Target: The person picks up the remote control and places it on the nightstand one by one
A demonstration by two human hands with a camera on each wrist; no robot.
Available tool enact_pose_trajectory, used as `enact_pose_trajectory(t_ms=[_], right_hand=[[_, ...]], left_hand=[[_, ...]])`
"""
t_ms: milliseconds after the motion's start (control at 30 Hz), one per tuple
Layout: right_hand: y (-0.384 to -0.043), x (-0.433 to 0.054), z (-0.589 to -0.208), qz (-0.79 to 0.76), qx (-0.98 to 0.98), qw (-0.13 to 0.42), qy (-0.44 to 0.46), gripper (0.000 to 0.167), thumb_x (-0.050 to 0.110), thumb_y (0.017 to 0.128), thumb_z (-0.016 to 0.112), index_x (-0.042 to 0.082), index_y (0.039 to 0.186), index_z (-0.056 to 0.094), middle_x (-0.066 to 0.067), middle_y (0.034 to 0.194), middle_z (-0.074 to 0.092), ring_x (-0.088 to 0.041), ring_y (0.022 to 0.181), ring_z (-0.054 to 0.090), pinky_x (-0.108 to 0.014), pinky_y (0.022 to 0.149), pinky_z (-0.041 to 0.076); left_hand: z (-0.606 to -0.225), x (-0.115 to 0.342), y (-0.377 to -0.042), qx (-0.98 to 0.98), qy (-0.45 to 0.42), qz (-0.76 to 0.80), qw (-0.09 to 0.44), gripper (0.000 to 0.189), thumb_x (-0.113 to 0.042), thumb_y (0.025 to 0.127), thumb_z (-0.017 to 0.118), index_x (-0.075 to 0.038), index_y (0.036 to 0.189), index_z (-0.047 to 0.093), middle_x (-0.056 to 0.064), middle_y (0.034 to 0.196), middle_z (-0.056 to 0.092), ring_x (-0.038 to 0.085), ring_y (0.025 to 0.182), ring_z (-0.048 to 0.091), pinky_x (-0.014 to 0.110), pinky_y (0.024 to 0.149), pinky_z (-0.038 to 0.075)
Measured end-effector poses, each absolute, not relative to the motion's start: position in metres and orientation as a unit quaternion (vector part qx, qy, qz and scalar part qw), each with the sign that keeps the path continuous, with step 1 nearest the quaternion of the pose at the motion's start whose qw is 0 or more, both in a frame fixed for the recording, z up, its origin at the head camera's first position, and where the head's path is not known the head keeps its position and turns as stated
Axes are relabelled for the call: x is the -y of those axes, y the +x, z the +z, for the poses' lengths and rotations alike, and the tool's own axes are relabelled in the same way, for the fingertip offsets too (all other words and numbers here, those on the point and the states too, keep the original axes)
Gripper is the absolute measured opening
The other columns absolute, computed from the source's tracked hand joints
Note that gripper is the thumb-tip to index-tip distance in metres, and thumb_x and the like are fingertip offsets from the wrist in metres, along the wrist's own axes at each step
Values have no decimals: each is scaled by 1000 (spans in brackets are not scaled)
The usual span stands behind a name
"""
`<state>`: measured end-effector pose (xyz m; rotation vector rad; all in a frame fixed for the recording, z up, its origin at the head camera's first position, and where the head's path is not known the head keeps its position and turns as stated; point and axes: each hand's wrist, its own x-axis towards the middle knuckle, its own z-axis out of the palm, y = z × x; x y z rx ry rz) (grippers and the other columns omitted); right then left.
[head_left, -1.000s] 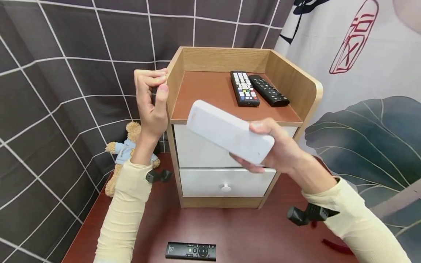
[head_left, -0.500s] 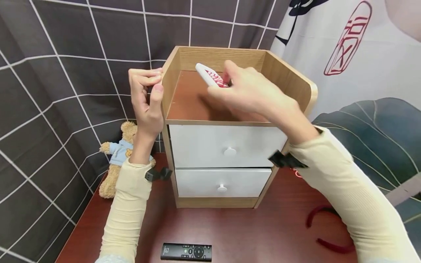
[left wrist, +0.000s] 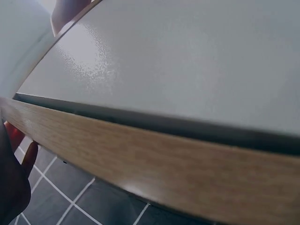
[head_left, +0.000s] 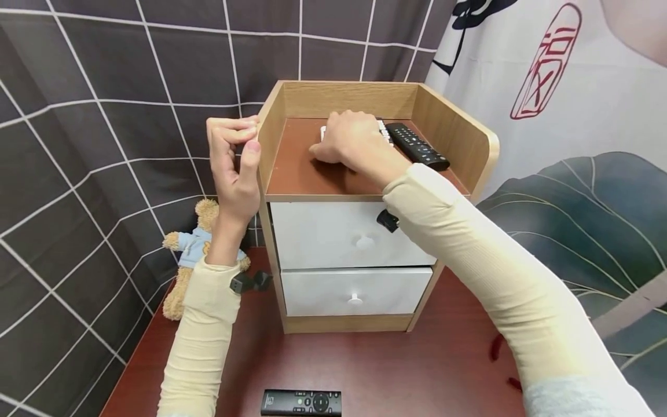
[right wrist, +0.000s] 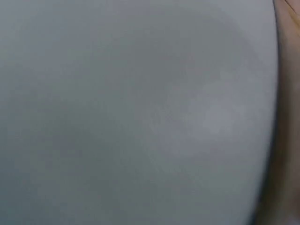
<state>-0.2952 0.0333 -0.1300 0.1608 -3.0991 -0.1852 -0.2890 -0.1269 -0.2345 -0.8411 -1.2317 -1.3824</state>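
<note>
White remote (head_left: 324,131) sits on the cabinet top (head_left: 302,174), mostly hidden under the right hand (head_left: 348,142), whose fingers curl over it. Looks light, rigid, smooth plastic; best pinched across the long edges mid-body. Black remote (head_left: 417,146) just right of the grip. Left hand (head_left: 234,159) pinches the cabinet's side wall. Half a second ago the white remote was tilted in the air.

Head view bright, even, sharp; soft shadows, edges bowed by wide lens. Left wrist view glare-streaked. Right wrist view wholly blurred grey.
</note>
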Motion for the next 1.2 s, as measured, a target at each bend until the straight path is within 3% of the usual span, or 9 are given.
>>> enact_pose_trajectory(t_ms=[167, 233, 400, 533, 633, 733, 800, 933, 1200], right_hand=[[-295, -30, -135, -93, 994, 28, 47, 67, 54, 95, 42, 4, 140, 49, -20, 142, 54, -34, 131, 53, -47, 104, 49], [-293, -30, -134, -113, 992, 37, 44, 71, 58, 96, 38, 4, 142, 47, -21, 141, 53, -33, 131, 52, -47, 103, 49], [-282, -36, -136, -101, 988, 106, 53, 75, 63, 97, 32, 4, 140, 49, -22, 135, 50, -38, 120, 56, -50, 96, 50], [-264, -40, -152, -22, 971, 213, 105, 64, 63, 96, 37, 6, 116, 60, -18, 119, 56, -39, 106, 60, -52, 84, 52], [-244, -47, -169, 42, 930, 322, 173, 50, 57, 96, 43, 11, 87, 59, -10, 94, 59, -31, 83, 61, -48, 63, 51], [-222, -55, -195, 110, 855, 423, 279, 42, 46, 96, 48, 13, 70, 53, -1, 70, 54, -22, 62, 53, -35, 45, 40], [-204, -60, -217, 153, 804, 450, 357, 39, 40, 95, 52, 14, 66, 53, 2, 63, 50, -15, 55, 47, -27, 41, 33], [-162, -66, -270, 214, 754, 400, 475, 31, 35, 95, 56, 19, 69, 55, 8, 65, 48, -5, 56, 44, -13, 45, 30], [-142, -74, -397, 211, 809, 150, 528, 21, 42, 98, 56, 26, 85, 61, 18, 81, 54, 9, 75, 47, 1, 62, 31]], left_hand=[[-234, 127, -291, 512, -351, -568, 540, 34, -18, 84, 51, 15, 93, 52, -3, 108, 54, 26, 110, 62, 44, 104, 49], [-233, 127, -292, 512, -353, -565, 542, 34, -18, 85, 51, 14, 93, 52, 3, 107, 55, 27, 109, 62, 44, 104, 49], [-234, 126, -294, 515, -357, -561, 542, 33, -19, 85, 50, 14, 94, 53, 12, 107, 54, 31, 109, 62, 44, 104, 49], [-235, 128, -293, 516, -356, -559, 543, 34, -19, 85, 51, 14, 93, 53, 3, 107, 54, 30, 109, 62, 46, 104, 49], [-235, 129, -293, 516, -358, -559, 540, 34, -19, 85, 51, 14, 93, 54, 0, 107, 54, 29, 109, 62, 45, 104, 49], [-236, 129, -292, 521, -359, -553, 542, 34, -19, 86, 51, 14, 93, 54, 4, 107, 54, 28, 109, 61, 44, 104, 49], [-238, 129, -293, 518, -359, -552, 546, 33, -19, 85, 51, 13, 93, 54, 12, 106, 55, 29, 109, 61, 43, 104, 48], [-243, 125, -291, 515, -363, -547, 552, 31, -17, 85, 49, 13, 92, 55, 26, 102, 52, 30, 106, 60, 42, 103, 49], [-236, 128, -292, 510, -373, -545, 551, 31, -16, 86, 50, 13, 95, 55, 25, 105, 51, 34, 109, 60, 44, 104, 49]])
